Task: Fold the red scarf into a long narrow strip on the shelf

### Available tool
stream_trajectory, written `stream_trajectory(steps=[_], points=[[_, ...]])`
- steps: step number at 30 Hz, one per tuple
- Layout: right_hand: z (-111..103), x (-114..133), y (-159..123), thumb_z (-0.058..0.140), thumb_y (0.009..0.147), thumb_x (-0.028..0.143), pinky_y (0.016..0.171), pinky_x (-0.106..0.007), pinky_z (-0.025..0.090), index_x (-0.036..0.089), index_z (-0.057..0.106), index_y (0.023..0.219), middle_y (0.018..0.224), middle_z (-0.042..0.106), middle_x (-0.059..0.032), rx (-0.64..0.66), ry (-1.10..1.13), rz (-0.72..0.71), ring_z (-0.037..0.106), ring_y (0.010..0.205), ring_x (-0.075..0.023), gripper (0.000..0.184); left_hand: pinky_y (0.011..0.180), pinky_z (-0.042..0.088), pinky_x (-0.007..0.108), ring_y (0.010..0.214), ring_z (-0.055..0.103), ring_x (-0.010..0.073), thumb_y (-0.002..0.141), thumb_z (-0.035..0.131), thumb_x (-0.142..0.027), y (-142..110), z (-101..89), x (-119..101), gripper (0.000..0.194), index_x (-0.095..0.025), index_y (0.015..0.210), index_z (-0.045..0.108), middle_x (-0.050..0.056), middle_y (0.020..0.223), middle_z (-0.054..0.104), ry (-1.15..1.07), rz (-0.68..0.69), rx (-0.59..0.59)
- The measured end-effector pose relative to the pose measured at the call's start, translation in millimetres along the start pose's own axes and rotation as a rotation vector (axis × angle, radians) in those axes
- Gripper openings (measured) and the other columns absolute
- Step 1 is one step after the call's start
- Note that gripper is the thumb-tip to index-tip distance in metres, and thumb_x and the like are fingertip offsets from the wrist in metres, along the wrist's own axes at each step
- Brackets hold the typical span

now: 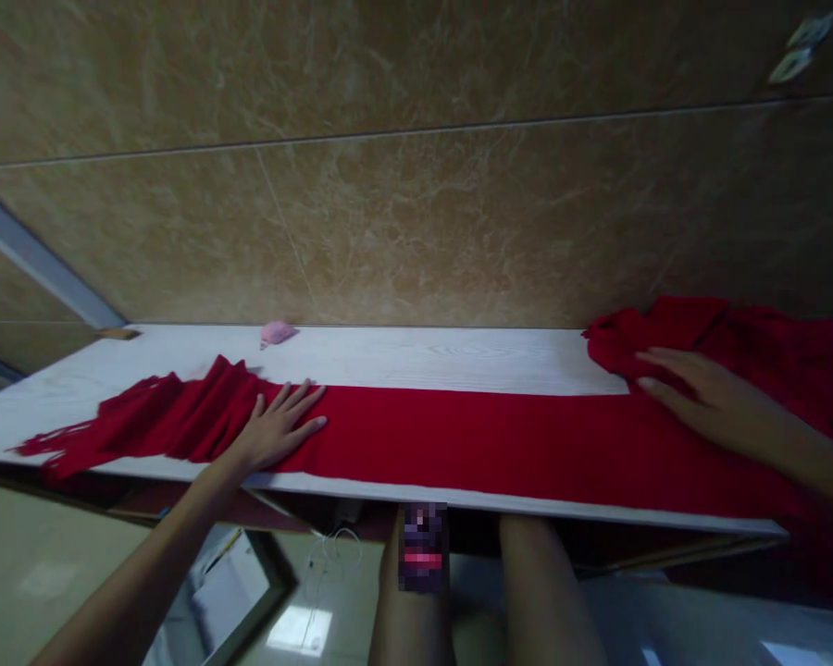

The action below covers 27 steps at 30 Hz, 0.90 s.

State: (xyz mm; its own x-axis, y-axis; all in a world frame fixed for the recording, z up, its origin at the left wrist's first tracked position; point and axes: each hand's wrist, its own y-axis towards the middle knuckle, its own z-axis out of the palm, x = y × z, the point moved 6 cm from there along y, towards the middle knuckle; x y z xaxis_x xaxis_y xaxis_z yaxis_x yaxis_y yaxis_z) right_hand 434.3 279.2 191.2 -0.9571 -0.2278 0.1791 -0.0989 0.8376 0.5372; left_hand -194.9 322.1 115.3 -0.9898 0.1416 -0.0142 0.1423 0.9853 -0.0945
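Note:
A long red scarf with a fringed left end lies along a white tabletop. Its middle stretch is flat, the part left of my left hand is rumpled into folds, and a loose heap of the red cloth sits at the right, by the wall. My left hand rests palm down on the scarf with its fingers spread. My right hand lies at the edge of the heap, fingers stretched out and touching the cloth. Neither hand grips it.
A small pink object lies at the back of the table against the tiled wall. A brown piece is at the far left corner. Below the front edge are my legs, a white cable and an open drawer-like frame.

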Motion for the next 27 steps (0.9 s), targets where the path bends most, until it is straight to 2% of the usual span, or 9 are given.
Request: stream_trajectory(steps=[3,6,8,10,12,14,19,23,27], points=[[54,137,1,0.03,0.104,0.062,0.121,-0.06,0.034,0.018,0.062,0.145,0.158,0.05,-0.0168,0.135,0.066,-0.048,0.044,0.147,-0.0357,0.068,0.125,0.007,0.073,0.162,0.005,0.0346,0.101,0.029,-0.065,0,-1.0,-3,0.073,-0.032,0.166,0.022,0.002,0.174,0.011,-0.006,-0.007,0.017],[105,265,5,0.032,0.106,0.06,0.124,-0.068,0.021,0.026,0.045,0.159,0.17,0.03,-0.0102,0.34,0.105,-0.017,0.023,0.157,-0.0366,0.065,0.125,0.009,0.073,0.161,0.007,0.0362,0.1,0.032,-0.068,-1,-4.5,-7,0.075,-0.033,0.166,0.023,0.003,0.174,0.012,-0.009,-0.008,0.012],[129,324,8,0.033,0.106,0.06,0.123,-0.072,0.015,0.025,0.039,0.163,0.172,0.024,-0.011,0.422,0.153,-0.054,0.017,0.159,-0.0382,0.067,0.125,0.009,0.073,0.161,0.007,0.0368,0.1,0.034,-0.069,-3,-5.6,-7,0.075,-0.033,0.166,0.024,0.004,0.174,0.011,-0.016,-0.018,0.015],[146,348,8,0.035,0.106,0.059,0.123,-0.075,0.01,0.022,0.038,0.163,0.172,0.022,-0.0128,0.47,0.166,-0.064,0.015,0.159,-0.0395,0.068,0.126,0.008,0.072,0.161,0.006,0.0361,0.1,0.034,-0.069,-4,-5.8,-8,0.075,-0.034,0.166,0.023,0.003,0.174,0.011,-0.029,-0.021,0.017],[158,345,6,0.037,0.106,0.057,0.123,-0.074,0.007,0.02,0.039,0.162,0.171,0.023,-0.0139,0.49,0.142,-0.05,0.015,0.159,-0.0391,0.068,0.126,0.005,0.071,0.162,0.005,0.0353,0.1,0.034,-0.071,-5,-5.3,-8,0.075,-0.035,0.166,0.023,0.003,0.175,0.011,-0.046,-0.014,0.017],[165,327,2,0.038,0.105,0.056,0.124,-0.072,0.007,0.019,0.041,0.161,0.17,0.025,-0.0143,0.494,0.102,-0.036,0.017,0.159,-0.0381,0.067,0.126,0.004,0.071,0.162,0.006,0.0356,0.1,0.033,-0.073,-5,-4.8,-7,0.076,-0.036,0.165,0.024,0.003,0.175,0.011,-0.068,-0.001,0.015],[165,278,-13,0.034,0.103,0.06,0.124,-0.07,0.012,0.021,0.043,0.16,0.169,0.03,-0.013,0.446,0.014,-0.081,0.021,0.158,-0.0363,0.07,0.125,0.004,0.074,0.161,0.007,0.0381,0.1,0.03,-0.075,-4,-4.3,1,0.076,-0.036,0.165,0.025,0.004,0.175,0.013,-0.096,0.013,0.006],[158,237,-26,0.029,0.101,0.066,0.123,-0.07,0.019,0.023,0.05,0.157,0.166,0.037,-0.0114,0.322,-0.014,-0.105,0.027,0.156,-0.0357,0.073,0.126,0.006,0.072,0.161,0.007,0.0365,0.101,0.03,-0.072,-3,-5.9,21,0.074,-0.036,0.165,0.024,0.003,0.175,0.012,-0.074,-0.011,0.011],[156,188,-42,0.026,0.097,0.069,0.12,-0.074,0.024,0.024,0.055,0.153,0.162,0.044,-0.0122,0.216,-0.051,-0.112,0.033,0.153,-0.0384,0.078,0.127,0.011,0.069,0.161,0.009,0.0355,0.102,0.03,-0.07,-4,-9.1,56,0.072,-0.035,0.165,0.025,0.004,0.174,0.013,-0.063,-0.026,0.028]])
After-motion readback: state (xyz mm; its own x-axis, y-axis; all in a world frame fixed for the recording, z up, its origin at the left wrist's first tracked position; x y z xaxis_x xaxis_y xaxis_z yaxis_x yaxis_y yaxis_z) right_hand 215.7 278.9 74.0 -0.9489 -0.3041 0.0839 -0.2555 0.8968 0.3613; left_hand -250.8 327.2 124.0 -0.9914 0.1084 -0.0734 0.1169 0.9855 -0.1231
